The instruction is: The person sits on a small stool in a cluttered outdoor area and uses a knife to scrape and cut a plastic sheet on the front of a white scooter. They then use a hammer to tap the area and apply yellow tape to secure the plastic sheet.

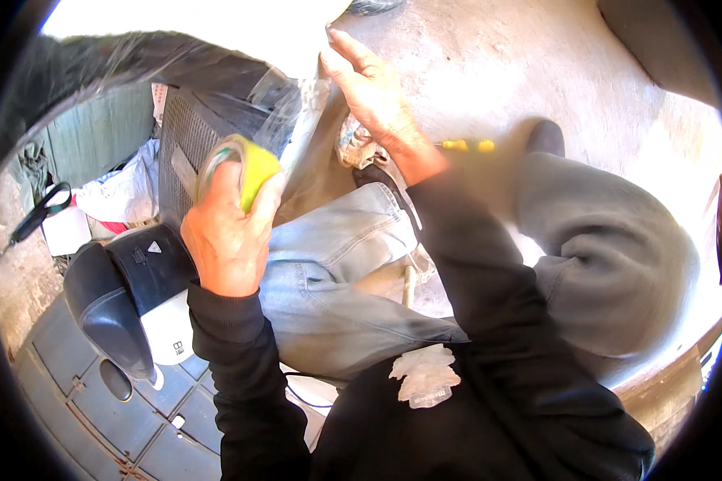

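My left hand (231, 232) is wrapped around a roll of yellow tape (258, 178), held up beside a dark part covered in clear plastic film (279, 100). The large bright white thing (208, 20) above, washed out by glare, has a dark edge with film along it. My right hand (373, 92) reaches up to the right end of that white thing. Its fingers are stretched out, the tips at the edge, and nothing shows gripped in them. A crumpled patterned cloth or bag (357, 144) is just under my right wrist.
Scissors with dark handles (46, 210) are at the far left. Near them are a white plastic bag (124, 188) and a black padded seat (108, 289). Grey panels (96, 401) fill the lower left. A yellow-handled tool (465, 145) lies on the floor (489, 64) beside my legs.
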Available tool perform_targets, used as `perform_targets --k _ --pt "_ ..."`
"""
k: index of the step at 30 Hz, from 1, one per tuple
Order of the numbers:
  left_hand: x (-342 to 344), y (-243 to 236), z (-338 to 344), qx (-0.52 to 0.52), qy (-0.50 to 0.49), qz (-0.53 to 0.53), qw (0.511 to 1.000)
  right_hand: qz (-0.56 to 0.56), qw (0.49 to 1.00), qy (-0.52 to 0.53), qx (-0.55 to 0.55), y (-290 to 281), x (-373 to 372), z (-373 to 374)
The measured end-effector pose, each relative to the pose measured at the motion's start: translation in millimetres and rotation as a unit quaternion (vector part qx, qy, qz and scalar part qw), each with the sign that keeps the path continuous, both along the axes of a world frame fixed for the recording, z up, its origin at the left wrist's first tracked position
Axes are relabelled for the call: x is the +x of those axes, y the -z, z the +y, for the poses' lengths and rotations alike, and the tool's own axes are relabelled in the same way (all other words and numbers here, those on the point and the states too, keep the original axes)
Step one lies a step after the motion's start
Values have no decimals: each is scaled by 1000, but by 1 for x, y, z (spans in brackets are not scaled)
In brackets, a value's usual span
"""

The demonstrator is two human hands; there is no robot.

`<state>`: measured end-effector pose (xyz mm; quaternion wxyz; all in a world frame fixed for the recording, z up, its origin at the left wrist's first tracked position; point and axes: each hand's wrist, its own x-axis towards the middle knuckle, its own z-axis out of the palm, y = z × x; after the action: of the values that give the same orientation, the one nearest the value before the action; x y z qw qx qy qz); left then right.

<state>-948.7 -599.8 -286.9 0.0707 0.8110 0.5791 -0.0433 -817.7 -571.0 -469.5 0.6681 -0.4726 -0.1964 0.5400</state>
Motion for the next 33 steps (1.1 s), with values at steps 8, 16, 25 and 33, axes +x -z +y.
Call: perform_targets --k 8,16,25,33 --pt "-15 -7 15 68 33 83 994 -73 997 18 -24 -34 -17 -8" --pt "-24 -9 13 69 26 44 996 -101 981 -100 132 -12 -1 -8" --pt "-38 -5 15 96 62 -3 993 -108 973 -165 117 -6 5 7" --pt "-62 4 24 85 53 -40 994 -84 972 -178 127 -9 -14 9"
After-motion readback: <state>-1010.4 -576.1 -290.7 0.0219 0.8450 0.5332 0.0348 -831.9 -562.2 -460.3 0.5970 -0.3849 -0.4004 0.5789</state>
